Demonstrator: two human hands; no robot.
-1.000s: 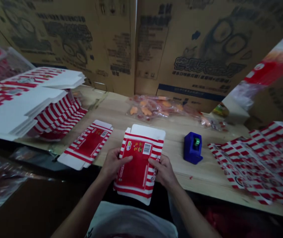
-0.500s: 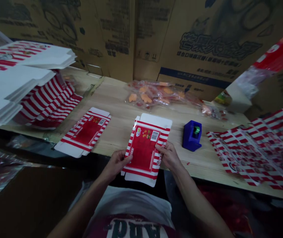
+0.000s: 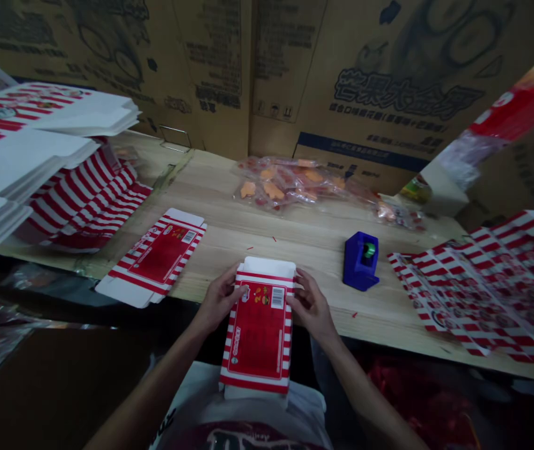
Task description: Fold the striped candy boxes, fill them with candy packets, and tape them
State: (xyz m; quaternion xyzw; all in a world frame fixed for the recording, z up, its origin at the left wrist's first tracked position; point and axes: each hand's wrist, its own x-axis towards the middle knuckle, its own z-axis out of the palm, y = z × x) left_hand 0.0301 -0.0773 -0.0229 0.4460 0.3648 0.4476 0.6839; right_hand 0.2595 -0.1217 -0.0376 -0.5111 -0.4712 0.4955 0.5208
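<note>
Red-and-white striped cardboard box blank (image 3: 257, 331) sits bottom centre, long axis pointing at the body, upper end held from both sides by left hand (image 3: 220, 299) and right hand (image 3: 308, 306), equally near. Second blank (image 3: 154, 257) lies just left on wooden table (image 3: 220, 212); blue tape dispenser (image 3: 360, 261) right.

Packing workshop, stacked cartons (image 3: 379, 81) behind a wooden workbench (image 3: 229, 228)

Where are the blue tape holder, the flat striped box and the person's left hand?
Blue tape holder (image 3: 355, 265): head view, on its blue front.
Flat striped box (image 3: 257, 337): head view, on its red panel.
Left hand (image 3: 218, 299): head view, on the back of the hand.
</note>
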